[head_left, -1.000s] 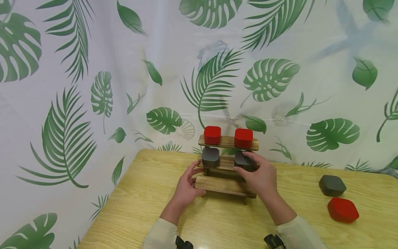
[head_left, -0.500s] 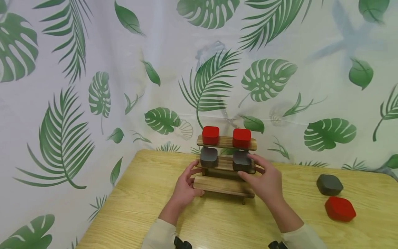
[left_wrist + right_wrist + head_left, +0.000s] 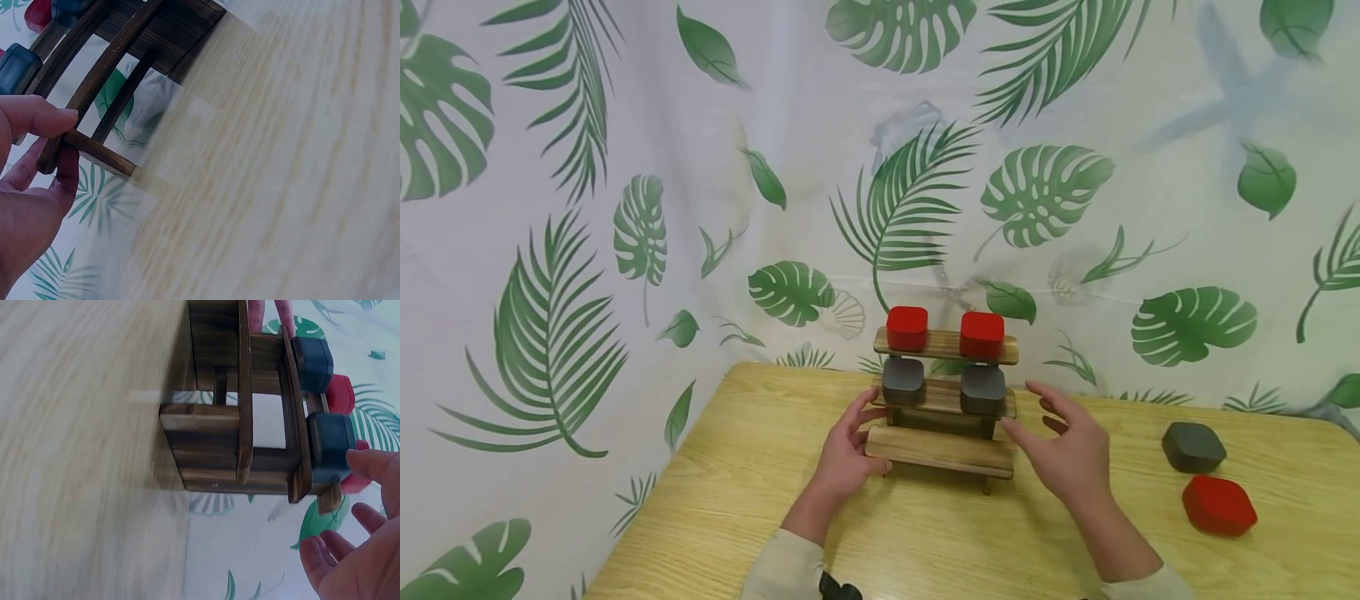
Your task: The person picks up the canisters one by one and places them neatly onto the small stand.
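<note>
A three-tier wooden stand (image 3: 940, 451) is on the table. Two red rounded blocks (image 3: 907, 328) sit on its top tier, and two dark grey rounded blocks (image 3: 982, 390) on the middle one; its lowest board is bare. My left hand (image 3: 842, 457) grips the stand's left end, and the left wrist view shows thumb and fingers around the end of the lowest board (image 3: 106, 62). My right hand (image 3: 1071, 458) is just right of the stand, fingers spread and holding nothing. In the right wrist view its thumb is close to the nearer grey block (image 3: 331, 447); whether they touch I cannot tell.
Another dark grey block (image 3: 1193, 447) and a red block (image 3: 1220, 506) lie on the table (image 3: 700, 517) at the right. Behind the stand hangs a white cloth (image 3: 812, 192) printed with green leaves, along the table's back edge.
My right hand has let go of the right-hand grey block on the middle tier and moved right, its fingers spreading. The left hand has kept its grip on the stand.
</note>
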### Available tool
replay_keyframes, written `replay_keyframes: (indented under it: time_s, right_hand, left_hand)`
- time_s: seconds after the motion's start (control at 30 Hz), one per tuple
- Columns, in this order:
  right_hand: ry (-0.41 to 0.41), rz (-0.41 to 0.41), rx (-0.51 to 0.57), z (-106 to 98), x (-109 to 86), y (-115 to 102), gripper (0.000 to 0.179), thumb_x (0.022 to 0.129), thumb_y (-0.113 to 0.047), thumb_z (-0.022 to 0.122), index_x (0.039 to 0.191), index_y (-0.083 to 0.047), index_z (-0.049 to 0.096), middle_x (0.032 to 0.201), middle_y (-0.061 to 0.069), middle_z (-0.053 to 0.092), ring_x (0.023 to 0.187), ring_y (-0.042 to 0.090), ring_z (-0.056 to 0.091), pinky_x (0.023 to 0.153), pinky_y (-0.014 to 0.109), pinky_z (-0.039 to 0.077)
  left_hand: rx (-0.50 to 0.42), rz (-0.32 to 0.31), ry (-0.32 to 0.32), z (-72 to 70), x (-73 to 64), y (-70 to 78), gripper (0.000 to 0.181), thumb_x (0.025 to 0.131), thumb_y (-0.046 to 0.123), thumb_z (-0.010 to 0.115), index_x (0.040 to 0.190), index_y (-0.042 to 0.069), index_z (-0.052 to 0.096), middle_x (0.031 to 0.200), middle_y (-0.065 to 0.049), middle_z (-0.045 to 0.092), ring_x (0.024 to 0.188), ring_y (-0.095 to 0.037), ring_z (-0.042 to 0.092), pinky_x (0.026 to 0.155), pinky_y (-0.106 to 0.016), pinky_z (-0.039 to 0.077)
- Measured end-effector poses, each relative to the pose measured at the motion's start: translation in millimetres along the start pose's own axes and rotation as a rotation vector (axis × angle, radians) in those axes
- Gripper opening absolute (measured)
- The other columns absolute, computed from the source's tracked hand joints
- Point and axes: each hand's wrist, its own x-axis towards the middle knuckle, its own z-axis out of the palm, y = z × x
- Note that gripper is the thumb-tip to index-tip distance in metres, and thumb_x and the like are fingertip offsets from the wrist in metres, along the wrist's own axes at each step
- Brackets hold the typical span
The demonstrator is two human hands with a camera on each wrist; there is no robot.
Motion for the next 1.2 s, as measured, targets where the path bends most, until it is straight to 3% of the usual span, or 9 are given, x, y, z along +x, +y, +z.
replay_keyframes:
  time_s: [0.3,0.57,0.77,0.97,1.2]
  right_hand:
    - [0.014,0.052,-0.062,-20.7,-3.2,9.9,0.051,0.085,-0.022,0.082,0.131,-0.007,0.066,0.133,0.015,0.061,0.122,0.037,0.055,0.093,0.049,0.048]
    - [0.021,0.101,-0.157,-36.4,-6.3,23.7,0.054,0.087,-0.029,0.08,0.134,-0.007,0.064,0.136,0.017,0.059,0.123,0.04,0.053,0.094,0.053,0.046]
    - [0.02,0.122,-0.24,-50.0,-10.0,33.1,0.055,0.088,-0.03,0.079,0.134,-0.005,0.063,0.135,0.023,0.058,0.12,0.045,0.052,0.093,0.058,0.045]
    - [0.038,0.146,-0.283,-61.8,-12.6,39.3,0.055,0.088,-0.029,0.078,0.135,-0.003,0.062,0.133,0.027,0.057,0.118,0.047,0.052,0.09,0.058,0.045]
    - [0.017,0.242,-0.321,-73.8,-13.2,48.0,0.059,0.091,-0.036,0.073,0.138,-0.004,0.059,0.138,0.027,0.053,0.12,0.048,0.05,0.087,0.057,0.044]
  left_hand:
    - [-0.022,0.016,-0.012,-1.5,-0.3,-1.5,0.106,0.068,-0.028,0.067,0.156,0.021,0.035,0.143,-0.017,0.049,0.102,-0.036,0.056,0.066,-0.033,0.048]
    - [-0.007,0.017,-0.013,-1.2,-1.2,0.6,0.104,0.07,-0.028,0.066,0.154,0.025,0.038,0.143,-0.016,0.05,0.098,-0.034,0.055,0.063,-0.03,0.045]
    - [-0.03,0.03,-0.017,-1.5,-0.4,1.0,0.105,0.069,-0.029,0.066,0.156,0.02,0.036,0.144,-0.017,0.048,0.108,-0.038,0.055,0.07,-0.033,0.05]
    - [-0.03,0.024,-0.014,-1.2,-0.3,2.9,0.105,0.069,-0.029,0.067,0.156,0.02,0.035,0.144,-0.018,0.047,0.106,-0.038,0.056,0.068,-0.033,0.049]
    - [-0.002,0.02,-0.012,-0.6,-1.6,3.7,0.104,0.069,-0.029,0.066,0.155,0.022,0.037,0.144,-0.019,0.048,0.104,-0.038,0.056,0.067,-0.032,0.047]
